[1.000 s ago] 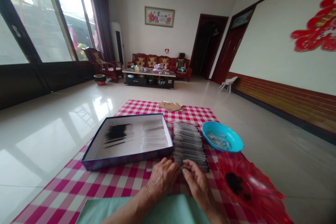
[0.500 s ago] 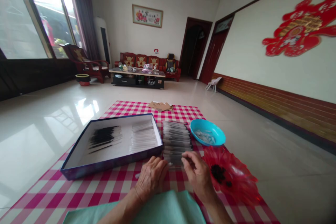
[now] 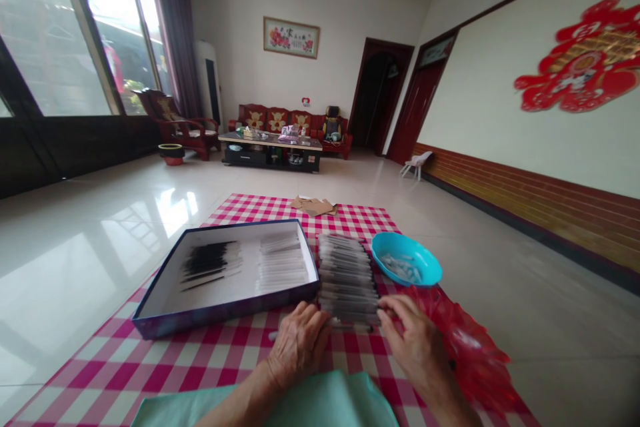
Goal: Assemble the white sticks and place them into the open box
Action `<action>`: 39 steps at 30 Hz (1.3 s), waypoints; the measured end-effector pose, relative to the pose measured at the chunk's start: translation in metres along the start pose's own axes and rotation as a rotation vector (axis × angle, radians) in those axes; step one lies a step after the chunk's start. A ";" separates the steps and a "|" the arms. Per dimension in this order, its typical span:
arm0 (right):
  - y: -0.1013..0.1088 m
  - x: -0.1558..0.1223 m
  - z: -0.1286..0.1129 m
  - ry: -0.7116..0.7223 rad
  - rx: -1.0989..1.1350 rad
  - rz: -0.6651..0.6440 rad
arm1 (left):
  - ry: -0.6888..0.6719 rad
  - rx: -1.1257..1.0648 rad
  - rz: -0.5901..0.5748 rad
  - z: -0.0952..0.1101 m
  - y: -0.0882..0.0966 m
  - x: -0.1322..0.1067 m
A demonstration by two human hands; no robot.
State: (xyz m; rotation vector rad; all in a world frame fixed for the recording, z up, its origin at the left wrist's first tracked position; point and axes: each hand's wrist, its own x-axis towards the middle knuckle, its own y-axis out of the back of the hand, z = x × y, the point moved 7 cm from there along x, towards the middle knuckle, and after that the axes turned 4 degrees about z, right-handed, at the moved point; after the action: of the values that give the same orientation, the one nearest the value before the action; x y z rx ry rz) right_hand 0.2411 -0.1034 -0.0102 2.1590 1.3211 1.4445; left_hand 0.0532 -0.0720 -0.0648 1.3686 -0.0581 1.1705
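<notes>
My left hand (image 3: 299, 341) rests knuckles up on the red-and-white checked cloth (image 3: 210, 353), its curled fingers touching the near left end of a long row of grey packets (image 3: 347, 275). My right hand (image 3: 415, 345) sits at the row's near right corner, fingertips pinched against the closest packet. It partly covers a red crinkled plastic dish (image 3: 467, 353). A shallow blue-edged box lid (image 3: 225, 273) lies left of the row, holding dark strips and clear strips.
A turquoise bowl (image 3: 406, 267) with small white pieces stands right of the packets. Flattened cardboard (image 3: 315, 205) lies at the cloth's far edge. Green fabric (image 3: 300, 403) covers my lap. Glossy tiled floor surrounds the cloth; a coffee table and red sofa stand far back.
My right hand has shifted right, from the near middle of the packet row to its right corner beside the red dish. The left hand has stayed put. The camera has swung slightly.
</notes>
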 end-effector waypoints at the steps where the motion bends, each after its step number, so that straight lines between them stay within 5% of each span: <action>1: -0.013 -0.003 -0.012 0.015 0.052 -0.039 | -0.003 -0.003 -0.004 0.000 0.000 0.000; 7: -0.060 -0.021 -0.039 0.070 0.158 -0.141 | -0.018 -0.045 0.002 0.002 0.000 0.000; 12: -0.060 -0.022 -0.027 -0.005 0.167 -0.122 | -0.025 -0.069 -0.026 0.001 -0.003 -0.003; 20: -0.060 -0.025 -0.017 -0.262 0.397 -0.261 | -0.027 -0.021 -0.034 0.005 0.004 0.001; 26: -0.046 -0.026 0.009 -0.534 0.689 0.034 | 0.058 -0.037 0.008 -0.001 0.006 0.000; 32: -0.031 -0.024 0.023 -0.561 0.763 0.279 | 0.028 -0.061 -0.010 -0.003 0.001 -0.004; 39: -0.034 -0.027 0.014 -0.491 0.735 0.266 | 0.065 -0.016 0.041 0.004 0.017 0.004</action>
State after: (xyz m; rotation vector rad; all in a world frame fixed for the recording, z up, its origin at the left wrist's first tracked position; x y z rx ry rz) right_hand 0.2310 -0.1010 -0.0544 2.9680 1.5506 0.4120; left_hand 0.0465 -0.0767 -0.0484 1.3201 -0.0491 1.2457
